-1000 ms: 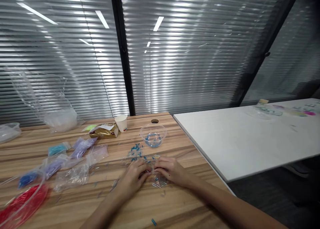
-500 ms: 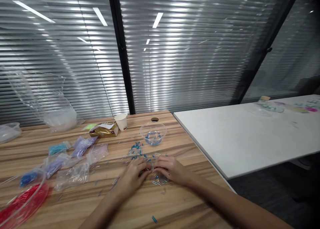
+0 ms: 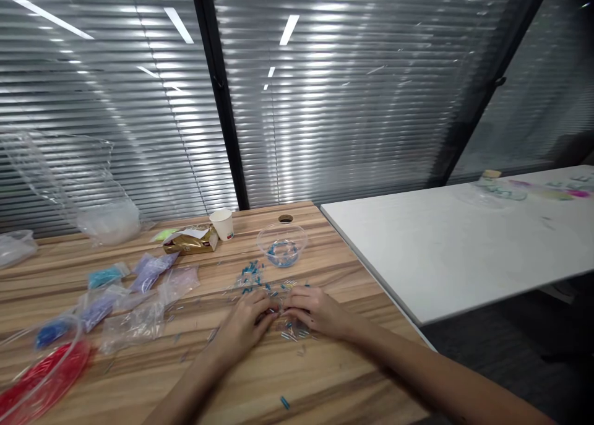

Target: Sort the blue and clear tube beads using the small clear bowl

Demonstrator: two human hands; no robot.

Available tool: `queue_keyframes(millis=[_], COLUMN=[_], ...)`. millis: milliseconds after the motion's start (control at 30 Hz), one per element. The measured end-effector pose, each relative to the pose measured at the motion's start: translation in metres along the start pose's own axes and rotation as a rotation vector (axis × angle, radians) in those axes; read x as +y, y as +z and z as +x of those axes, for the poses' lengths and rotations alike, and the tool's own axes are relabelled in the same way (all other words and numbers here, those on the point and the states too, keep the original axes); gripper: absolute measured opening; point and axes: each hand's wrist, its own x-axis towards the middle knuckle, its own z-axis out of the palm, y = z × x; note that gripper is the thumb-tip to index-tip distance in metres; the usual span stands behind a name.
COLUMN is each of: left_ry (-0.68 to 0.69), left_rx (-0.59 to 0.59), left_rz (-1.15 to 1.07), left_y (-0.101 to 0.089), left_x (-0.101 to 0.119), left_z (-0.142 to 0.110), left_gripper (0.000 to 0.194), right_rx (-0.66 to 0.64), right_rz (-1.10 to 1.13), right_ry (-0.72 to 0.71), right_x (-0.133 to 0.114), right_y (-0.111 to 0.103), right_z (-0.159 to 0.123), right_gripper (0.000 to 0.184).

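My left hand [image 3: 248, 323] rests on the wooden table with its fingers curled inward and the fingertips pinched together. Close to its right, my right hand [image 3: 315, 310] is closed in the same way, the two sets of fingertips nearly meeting. Whatever lies between the fingertips is too small to make out. Blue tube-shaped beads [image 3: 250, 273] are scattered just beyond the hands, partly on clear plastic. More blue and silvery beads [image 3: 293, 332] lie below the right fingers. Past them stands a clear plastic bowl [image 3: 282, 244] with blue beads in its bottom.
To the left are a teal packet [image 3: 106, 276], purple packets [image 3: 153, 273], a crumpled clear bag [image 3: 134, 327] and a red coil [image 3: 44, 378]. Farther back stand a gold wrapper [image 3: 191, 240] and a paper cup [image 3: 223, 225]. A white table [image 3: 445, 245] adjoins at right.
The view has shifted slightly, so everything sits a little higher and to the left. Both hands stay together in nearly the same pose, and the beads and bowl look unchanged.
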Motion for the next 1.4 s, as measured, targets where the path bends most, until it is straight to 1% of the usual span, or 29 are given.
queue_keyframes(millis=[200, 400, 567, 767, 1167, 1400], left_ry=[0.011, 0.028, 0.028, 0.01, 0.021, 0.021], left_rx=[-0.009, -0.009, -0.024, -0.061, -0.071, -0.085], left_rz=[0.013, 0.033, 0.045, 0.056, 0.031, 0.054], left_y=[0.0016, 0.001, 0.0007, -0.0012, -0.002, -0.0024], left_x=[-0.002, -0.0014, -0.0012, -0.0011, -0.0006, -0.0006], left_z=[-0.0018, -0.0014, -0.0012, -0.0013, -0.0014, -0.0007], left_gripper=[0.012, 0.014, 0.013, 0.014, 0.016, 0.016], right_rx=[-0.025, -0.033, -0.042, -0.078, -0.108, -0.126], right_rz=[-0.027, -0.025, -0.002, -0.012, 0.001, -0.014], right_ry=[0.011, 0.011, -0.007, 0.015, 0.003, 0.0], right_x=[0.0005, -0.0006, 0.0005, 0.0002, -0.0001, -0.0018], right_y=[-0.0003, -0.0013, -0.0012, -0.0027, -0.0051, -0.0072], right_z=[-0.0009, -0.0005, -0.0003, -0.0004, 0.0006, 0.0019], right_gripper=[0.022, 0.025, 0.023, 0.024, 0.023, 0.022])
